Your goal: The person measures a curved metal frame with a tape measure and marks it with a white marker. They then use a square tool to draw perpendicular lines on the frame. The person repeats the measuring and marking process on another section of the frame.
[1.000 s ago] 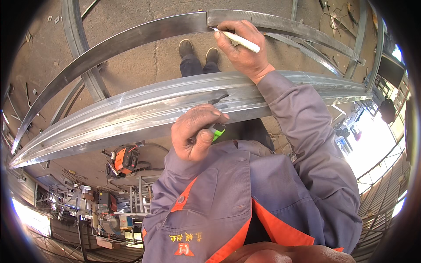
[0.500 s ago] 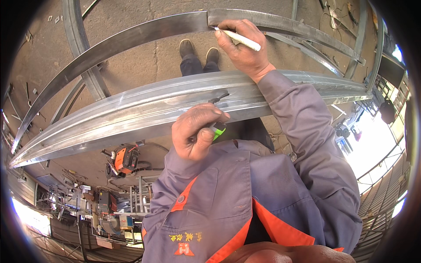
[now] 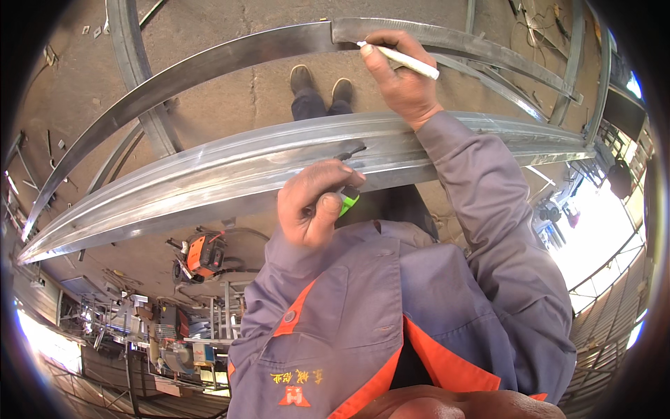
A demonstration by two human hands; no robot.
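My right hand point(image 3: 406, 84) is closed round a white pen-shaped marker point(image 3: 417, 64). The marker's tip points left, at the lower edge of a grey metal strip point(image 3: 481, 50), just right of its square end. There it meets a darker curved-looking strip point(image 3: 230, 61); I cannot tell whether they overlap or butt together. Nearer me, my left hand point(image 3: 310, 202) is curled round a green-and-dark object point(image 3: 349, 200), mostly hidden by the fingers. That hand is over the near edge of a long ribbed metal profile point(image 3: 244, 162). A dark patch or slot shows on the profile beyond the fingers.
A metal beam point(image 3: 136, 77) passes under the dark strip at left, and another upright bar point(image 3: 571, 66) stands at right. My shoes point(image 3: 302, 79) are on the concrete floor beyond the profile. An orange machine point(image 3: 206, 254) stands at lower left, near cluttered racks.
My right hand has moved right with the marker, taking its tip away from the joint between the strips. My left hand keeps its grip and has shifted only slightly.
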